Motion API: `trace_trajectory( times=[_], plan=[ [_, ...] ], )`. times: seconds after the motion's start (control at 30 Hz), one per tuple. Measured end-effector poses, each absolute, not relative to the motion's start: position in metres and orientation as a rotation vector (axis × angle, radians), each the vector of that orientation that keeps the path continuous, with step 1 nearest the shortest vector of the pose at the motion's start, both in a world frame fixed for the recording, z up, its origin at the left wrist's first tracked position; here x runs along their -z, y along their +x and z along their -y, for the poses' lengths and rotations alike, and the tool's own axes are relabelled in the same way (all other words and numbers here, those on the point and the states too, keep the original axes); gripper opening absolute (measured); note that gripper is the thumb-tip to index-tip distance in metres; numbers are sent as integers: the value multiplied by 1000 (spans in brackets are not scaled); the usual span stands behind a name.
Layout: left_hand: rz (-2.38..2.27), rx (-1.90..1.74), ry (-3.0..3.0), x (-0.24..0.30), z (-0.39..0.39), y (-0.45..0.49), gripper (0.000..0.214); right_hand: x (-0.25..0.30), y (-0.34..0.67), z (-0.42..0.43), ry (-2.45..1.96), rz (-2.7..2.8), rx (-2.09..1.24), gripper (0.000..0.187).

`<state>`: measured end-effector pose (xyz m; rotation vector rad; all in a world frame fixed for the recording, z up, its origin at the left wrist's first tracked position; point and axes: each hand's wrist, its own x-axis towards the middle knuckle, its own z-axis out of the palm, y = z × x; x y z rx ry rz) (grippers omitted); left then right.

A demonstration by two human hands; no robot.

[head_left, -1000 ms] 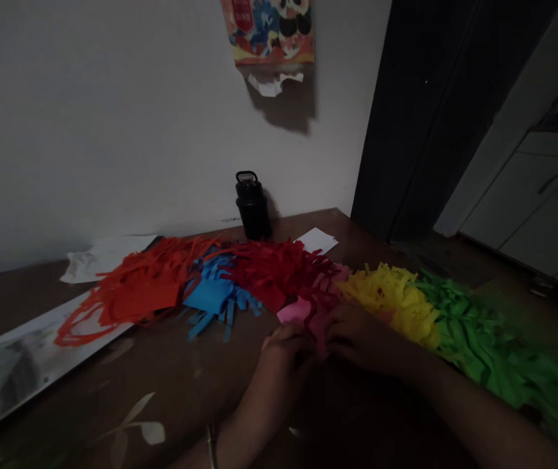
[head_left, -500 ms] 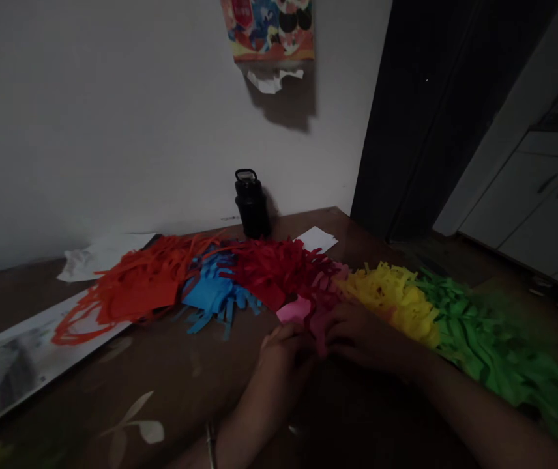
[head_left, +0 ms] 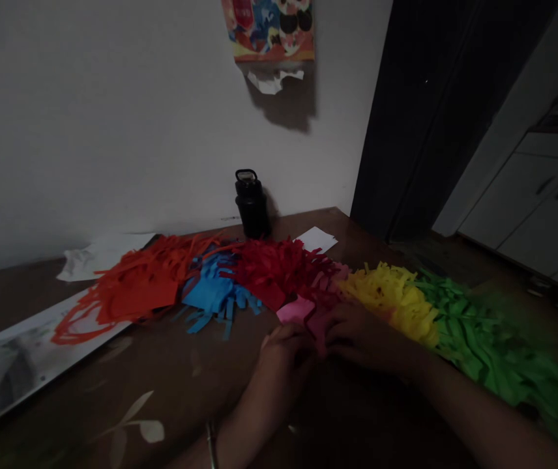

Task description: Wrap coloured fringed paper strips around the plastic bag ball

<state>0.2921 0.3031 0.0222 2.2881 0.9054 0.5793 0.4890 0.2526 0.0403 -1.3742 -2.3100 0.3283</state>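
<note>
In the middle of the head view a piece of pink paper (head_left: 296, 309) sticks up between my two hands. My left hand (head_left: 286, 352) is closed on its lower left side, the fingertips partly hidden in shadow. My right hand (head_left: 362, 335) has its fingers curled against the darker pink part on the right. Just beyond lies a pile of red paper strips (head_left: 279, 260), with yellow paper strips (head_left: 391, 293) by my right wrist and green paper strips (head_left: 484, 332) along my right forearm. Blue paper strips (head_left: 218, 286) lie further left.
Orange paper strips (head_left: 152, 280) cover part of a printed white sheet (head_left: 58, 352) on the left. A black bottle (head_left: 253, 207) stands by the wall, near a white paper piece (head_left: 316, 239). A tissue pack (head_left: 269, 32) hangs above the dark table (head_left: 195, 391).
Both hands have stayed almost in place. The pink paper between them has shifted slightly, with its upper edge opened a little to the right.
</note>
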Motion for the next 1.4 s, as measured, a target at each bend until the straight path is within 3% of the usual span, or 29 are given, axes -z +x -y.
trace_trajectory(
  times=[0.53, 0.77, 0.93, 1.27, 1.4],
  plan=[
    [-910, -589, 2285, -19, -303, 292, 16, -34, 488, -253, -1344, 2306, -250, 7],
    [-937, -628, 2301, -21, -299, 293, 5, -30, 479, -252, -1299, 2310, 5, 6],
    [-913, -766, 2347, -22, -294, 291, 2, -39, 470, -250, -1237, 2203, 236, 9],
    [-810, -1000, 2238, -21, -295, 288, 10, -44, 466, -245, -1192, 2131, 298, 11],
    [-746, -1034, 2267, -18, -296, 288, 11, -41, 463, -247, -1214, 2220, 374, 25]
  ],
)
